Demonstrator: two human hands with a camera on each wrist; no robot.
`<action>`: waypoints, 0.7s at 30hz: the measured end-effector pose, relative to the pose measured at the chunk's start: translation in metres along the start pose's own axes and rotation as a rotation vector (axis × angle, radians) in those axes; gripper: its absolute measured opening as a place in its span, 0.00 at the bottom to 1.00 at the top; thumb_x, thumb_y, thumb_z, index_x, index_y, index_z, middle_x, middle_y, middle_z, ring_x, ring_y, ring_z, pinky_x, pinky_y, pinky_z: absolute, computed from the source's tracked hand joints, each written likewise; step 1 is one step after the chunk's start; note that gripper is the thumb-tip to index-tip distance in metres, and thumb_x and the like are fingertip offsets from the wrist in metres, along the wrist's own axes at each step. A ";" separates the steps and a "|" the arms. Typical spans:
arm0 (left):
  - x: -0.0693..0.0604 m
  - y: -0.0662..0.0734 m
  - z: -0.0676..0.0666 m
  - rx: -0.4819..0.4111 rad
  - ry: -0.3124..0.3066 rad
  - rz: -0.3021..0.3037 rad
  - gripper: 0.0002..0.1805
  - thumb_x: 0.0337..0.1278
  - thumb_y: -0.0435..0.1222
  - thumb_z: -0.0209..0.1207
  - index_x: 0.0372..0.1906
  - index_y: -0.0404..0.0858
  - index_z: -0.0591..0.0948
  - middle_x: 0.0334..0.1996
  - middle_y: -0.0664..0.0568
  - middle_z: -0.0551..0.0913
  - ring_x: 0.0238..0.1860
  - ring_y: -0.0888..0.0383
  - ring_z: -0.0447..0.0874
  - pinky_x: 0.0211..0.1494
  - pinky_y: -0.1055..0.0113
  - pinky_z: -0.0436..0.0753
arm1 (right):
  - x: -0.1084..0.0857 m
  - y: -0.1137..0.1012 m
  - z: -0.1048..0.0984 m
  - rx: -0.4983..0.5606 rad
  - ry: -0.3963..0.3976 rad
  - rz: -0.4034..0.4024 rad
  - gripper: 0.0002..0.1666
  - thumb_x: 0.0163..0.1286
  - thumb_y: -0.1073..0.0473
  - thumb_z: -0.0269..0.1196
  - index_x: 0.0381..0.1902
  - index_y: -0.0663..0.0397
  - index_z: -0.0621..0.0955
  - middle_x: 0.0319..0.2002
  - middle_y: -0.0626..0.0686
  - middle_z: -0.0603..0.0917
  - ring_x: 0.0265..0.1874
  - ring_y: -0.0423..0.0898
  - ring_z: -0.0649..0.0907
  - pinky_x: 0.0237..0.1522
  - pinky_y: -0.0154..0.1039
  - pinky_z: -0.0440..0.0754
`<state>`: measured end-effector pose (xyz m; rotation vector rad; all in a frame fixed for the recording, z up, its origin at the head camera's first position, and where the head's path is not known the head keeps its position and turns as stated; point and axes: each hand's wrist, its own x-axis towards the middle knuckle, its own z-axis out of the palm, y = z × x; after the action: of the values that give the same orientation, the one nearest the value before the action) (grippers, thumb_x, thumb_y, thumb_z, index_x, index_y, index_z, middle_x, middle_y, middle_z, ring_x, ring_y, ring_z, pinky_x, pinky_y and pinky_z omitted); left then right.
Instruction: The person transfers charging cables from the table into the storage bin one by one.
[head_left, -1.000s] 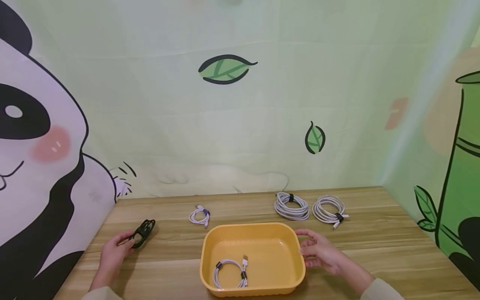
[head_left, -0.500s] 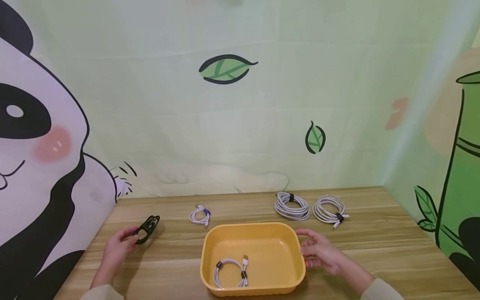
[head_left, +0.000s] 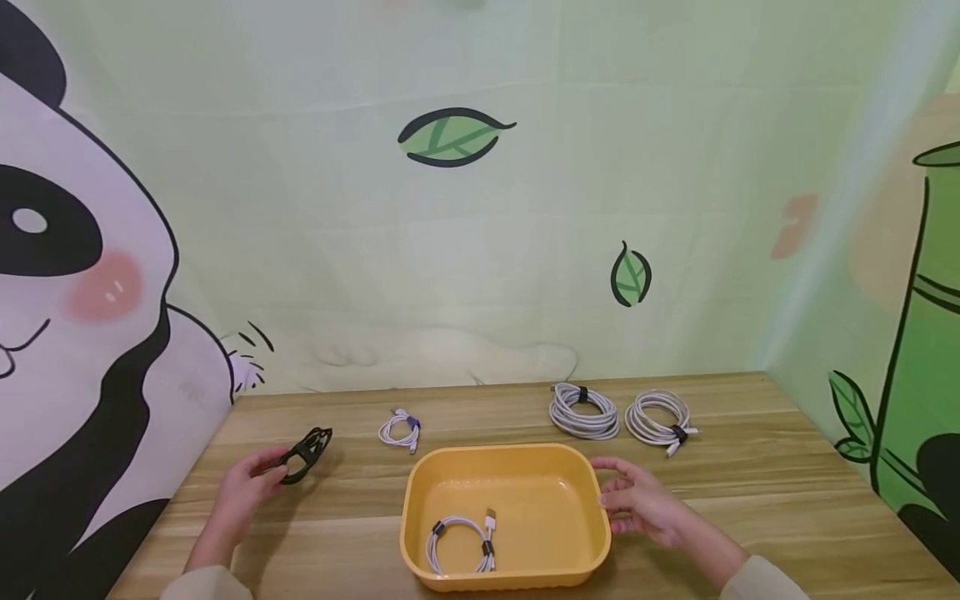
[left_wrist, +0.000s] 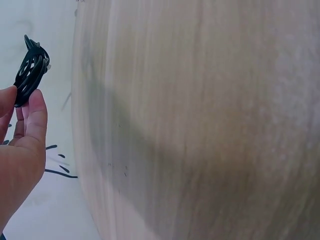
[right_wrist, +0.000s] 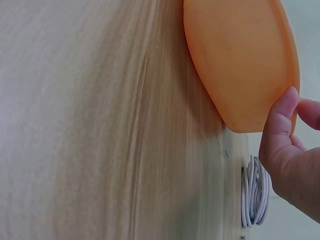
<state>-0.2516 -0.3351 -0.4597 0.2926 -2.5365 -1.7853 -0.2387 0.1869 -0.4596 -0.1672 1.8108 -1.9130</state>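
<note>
A coiled black cable (head_left: 309, 454) is pinched between the thumb and fingers of my left hand (head_left: 243, 498), left of the yellow tray. In the left wrist view the black coil (left_wrist: 31, 72) stands up from the fingertips of the left hand (left_wrist: 24, 140). My right hand (head_left: 647, 508) grips the right wall of the yellow tray (head_left: 506, 581); in the right wrist view the thumb of that hand (right_wrist: 292, 145) lies against the tray's wall (right_wrist: 240, 75). Inside the tray, at its front left, lies a white coiled cable (head_left: 453, 523) with dark ties.
A small white cable with a blue tie (head_left: 400, 432) lies behind the tray's left corner. Two larger white coils, one (head_left: 583, 425) beside the other (head_left: 651, 427), lie behind its right side on the wooden table (head_left: 345, 542). A printed cloth (head_left: 337, 250) hangs behind.
My left hand has moved to the right with the black cable, which has tilted a little. The right hand and the tray have stayed in place.
</note>
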 end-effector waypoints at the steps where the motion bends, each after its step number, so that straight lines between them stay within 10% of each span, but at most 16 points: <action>1: 0.000 0.001 0.001 -0.001 -0.004 0.005 0.25 0.57 0.29 0.48 0.59 0.23 0.61 0.47 0.46 0.73 0.36 0.74 0.73 0.42 0.72 0.78 | 0.000 0.000 0.000 0.000 0.000 0.000 0.40 0.56 0.70 0.55 0.63 0.64 0.50 0.32 0.52 0.74 0.22 0.40 0.77 0.23 0.31 0.77; 21: 0.004 0.018 0.015 -0.055 -0.091 0.064 0.24 0.57 0.29 0.49 0.58 0.22 0.62 0.39 0.58 0.75 0.36 0.73 0.74 0.42 0.74 0.77 | 0.000 -0.001 0.000 0.000 -0.004 0.006 0.39 0.57 0.70 0.55 0.63 0.64 0.50 0.32 0.52 0.73 0.21 0.39 0.76 0.22 0.30 0.77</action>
<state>-0.2596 -0.3156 -0.4484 0.1303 -2.5193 -1.8822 -0.2392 0.1865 -0.4583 -0.1654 1.8068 -1.9071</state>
